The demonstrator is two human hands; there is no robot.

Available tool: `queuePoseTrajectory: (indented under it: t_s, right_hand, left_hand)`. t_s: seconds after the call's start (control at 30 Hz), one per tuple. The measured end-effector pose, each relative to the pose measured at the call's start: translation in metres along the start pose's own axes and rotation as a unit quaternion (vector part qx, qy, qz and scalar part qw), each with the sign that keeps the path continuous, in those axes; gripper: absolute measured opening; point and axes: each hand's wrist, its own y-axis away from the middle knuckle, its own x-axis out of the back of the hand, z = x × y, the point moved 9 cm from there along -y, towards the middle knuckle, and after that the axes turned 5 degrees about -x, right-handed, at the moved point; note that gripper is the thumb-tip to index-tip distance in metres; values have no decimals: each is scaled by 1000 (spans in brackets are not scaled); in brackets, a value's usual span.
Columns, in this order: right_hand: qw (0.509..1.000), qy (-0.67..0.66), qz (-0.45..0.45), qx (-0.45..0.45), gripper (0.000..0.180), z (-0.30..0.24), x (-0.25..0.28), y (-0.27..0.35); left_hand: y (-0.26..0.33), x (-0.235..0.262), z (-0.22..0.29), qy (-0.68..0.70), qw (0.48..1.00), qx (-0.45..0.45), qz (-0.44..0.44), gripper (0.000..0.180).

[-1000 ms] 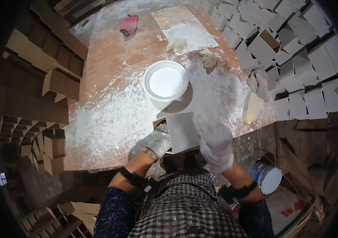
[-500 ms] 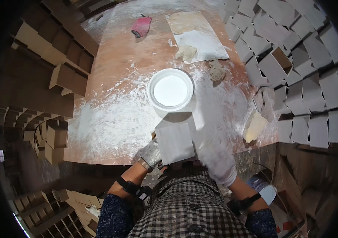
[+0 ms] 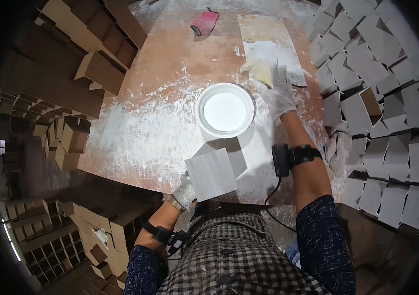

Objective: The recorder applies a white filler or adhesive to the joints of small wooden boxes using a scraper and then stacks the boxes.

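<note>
My left hand [image 3: 184, 192], in a whitish knit glove, is closed on the edge of a box [image 3: 211, 174] with a pale grey top, held over the table's near edge. Some of its fingers are hidden behind the box. Far off to the right, my gloved right hand [image 3: 279, 93] reaches over the table with fingers stretched out and thumb apart. It is beside a cream-yellow, sponge-like lump [image 3: 257, 70]; whether it touches the lump I cannot tell. Between the hands stands a round white tub [image 3: 225, 110] of white liquid.
The brown table [image 3: 155, 69] is smeared white. At its far side lie a pink cloth piece [image 3: 204, 22] and a stained sheet [image 3: 273, 49]. Pale grey boxes [image 3: 391, 108] are stacked along the right; brown cardboard boxes [image 3: 94, 69] along the left. A whitish knit cloth [image 3: 338, 151] lies near the right edge.
My right hand has moved from beside the box to the far lump. The box, still in my left hand, now shows its pale face turned more upward. The view has shifted and turned.
</note>
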Motion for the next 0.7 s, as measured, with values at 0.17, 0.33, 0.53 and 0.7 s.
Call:
queuePoseTrajectory:
  t_s: [0.17, 0.33, 0.53, 0.7]
  right_hand:
    - [972, 227, 53, 38, 63, 34, 63, 120]
    - [938, 343, 24, -51, 62, 80, 110, 249]
    - [928, 333, 7, -165, 74, 162, 83, 245]
    - [968, 120, 98, -198, 57, 238, 103, 271]
  left_hand:
    - [11, 2, -12, -2, 1000, 19, -10, 44]
    - [20, 14, -6, -15, 997, 54, -44, 43]
    - [9, -20, -53, 7, 996, 75, -52, 41]
    - [-6, 0, 67, -415, 886, -203, -33, 40]
